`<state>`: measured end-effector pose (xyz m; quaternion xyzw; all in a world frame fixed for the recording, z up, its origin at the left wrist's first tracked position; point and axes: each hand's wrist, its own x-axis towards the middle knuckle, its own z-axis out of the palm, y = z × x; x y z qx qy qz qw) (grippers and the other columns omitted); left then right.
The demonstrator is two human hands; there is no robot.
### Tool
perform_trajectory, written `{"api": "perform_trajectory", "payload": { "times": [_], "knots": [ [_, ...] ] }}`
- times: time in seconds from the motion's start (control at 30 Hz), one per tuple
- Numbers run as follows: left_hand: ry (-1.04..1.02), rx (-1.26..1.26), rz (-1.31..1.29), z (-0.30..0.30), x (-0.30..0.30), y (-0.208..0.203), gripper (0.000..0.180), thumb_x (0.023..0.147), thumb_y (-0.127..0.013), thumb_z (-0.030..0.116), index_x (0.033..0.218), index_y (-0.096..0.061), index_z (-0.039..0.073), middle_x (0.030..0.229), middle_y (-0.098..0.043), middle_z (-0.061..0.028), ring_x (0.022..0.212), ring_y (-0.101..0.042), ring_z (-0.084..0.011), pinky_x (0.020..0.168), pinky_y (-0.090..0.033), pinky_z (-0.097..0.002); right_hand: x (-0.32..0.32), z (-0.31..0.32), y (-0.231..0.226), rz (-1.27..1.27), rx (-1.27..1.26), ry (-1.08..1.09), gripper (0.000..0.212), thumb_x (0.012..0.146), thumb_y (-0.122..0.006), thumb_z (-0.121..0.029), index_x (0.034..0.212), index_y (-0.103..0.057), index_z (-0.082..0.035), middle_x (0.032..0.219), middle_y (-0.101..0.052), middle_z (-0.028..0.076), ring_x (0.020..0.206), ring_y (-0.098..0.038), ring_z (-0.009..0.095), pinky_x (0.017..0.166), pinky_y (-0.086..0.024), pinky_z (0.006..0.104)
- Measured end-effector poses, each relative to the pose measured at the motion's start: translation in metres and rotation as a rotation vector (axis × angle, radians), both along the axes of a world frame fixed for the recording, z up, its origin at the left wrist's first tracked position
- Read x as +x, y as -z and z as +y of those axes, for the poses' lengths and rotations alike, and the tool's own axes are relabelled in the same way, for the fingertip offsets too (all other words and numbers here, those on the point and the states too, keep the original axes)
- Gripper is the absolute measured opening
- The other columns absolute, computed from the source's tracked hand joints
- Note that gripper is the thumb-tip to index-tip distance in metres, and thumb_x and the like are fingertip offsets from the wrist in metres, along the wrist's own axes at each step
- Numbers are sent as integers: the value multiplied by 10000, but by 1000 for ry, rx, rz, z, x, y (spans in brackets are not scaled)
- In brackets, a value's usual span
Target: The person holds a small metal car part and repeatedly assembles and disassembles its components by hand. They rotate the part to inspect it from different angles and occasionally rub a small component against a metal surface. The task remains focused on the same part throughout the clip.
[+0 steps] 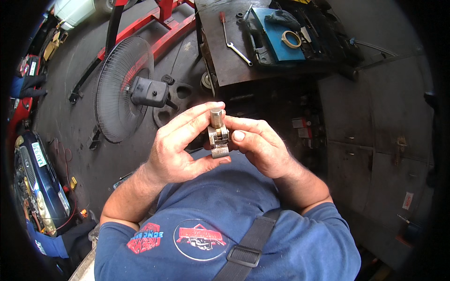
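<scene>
In front of my chest I hold a small metal part (219, 149), with a coarse thread on its upright stud and a slotted body below. My left hand (174, 147) clasps it from the left, fingers along the far side and thumb under the near end. From the right, the thumb and forefinger of my right hand (265, 149) pinch at its side, near the slot. A small brass-coloured piece shows inside the body; its exact shape is too small to tell.
Ahead, a metal workbench (225, 72) carries a combination wrench (240, 54), a red-handled screwdriver (223, 23) and an open tool case (262, 56) with a tape roll (291, 40). A black fan (124, 89) stands left. Grey cabinets (349, 173) line the right; a dark car (42, 182) sits far left.
</scene>
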<state>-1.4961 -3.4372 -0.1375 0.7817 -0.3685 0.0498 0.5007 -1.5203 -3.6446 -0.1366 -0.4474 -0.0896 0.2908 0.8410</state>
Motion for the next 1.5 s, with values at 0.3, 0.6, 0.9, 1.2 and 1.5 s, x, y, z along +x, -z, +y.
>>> {"api": "perform_trajectory", "payload": {
  "times": [0.3, 0.6, 0.9, 1.2, 1.5],
  "knots": [
    [-10, -11, 50, 10, -9, 16, 739, 706, -870, 255, 1291, -546, -59, 1275, -583, -258, 1170, -603, -359, 954, -507, -395, 3, 7, 10, 4, -61, -64, 364, 1004, -509, -91, 1345, -514, 36, 1137, -653, 75, 1049, -593, 113, 930, -490, 292],
    [-6, -138, 228, 3, -8, 29, 782, 794, -802, 268, 1400, -419, -44, 1389, -497, -214, 1268, -522, -306, 1052, -423, -366, 7, 14, 14, 42, -68, 28, 397, 993, -555, -115, 1358, -486, 25, 1153, -627, 83, 1055, -595, 130, 939, -499, 305],
    [52, -514, 662, -16, -13, 55, 658, 1036, -450, 364, 1510, -206, -21, 1500, -374, -142, 1343, -413, -224, 1100, -337, -337, 14, 25, 35, 130, -8, 316, 314, 975, -600, -188, 1239, -503, -49, 1080, -585, 64, 966, -586, 134, 804, -520, 307],
    [-329, -862, 851, -5, 40, 36, 599, 1048, -264, 515, 1219, -540, 12, 1193, -617, -102, 1071, -585, -195, 945, -444, -343, 13, 10, 34, 270, -164, 189, 290, 1037, -461, -345, 1097, -539, -73, 850, -627, 59, 670, -653, 148, 461, -471, 200],
    [-450, -760, 863, -58, 45, 8, 568, 1051, -246, 514, 1178, -521, 34, 1102, -609, -102, 969, -619, -180, 841, -512, -319, 12, 15, 33, 42, -510, 244, 393, 1052, -395, -393, 952, -575, -59, 683, -590, 20, 515, -554, 75, 426, -416, 218]
  ]
}}
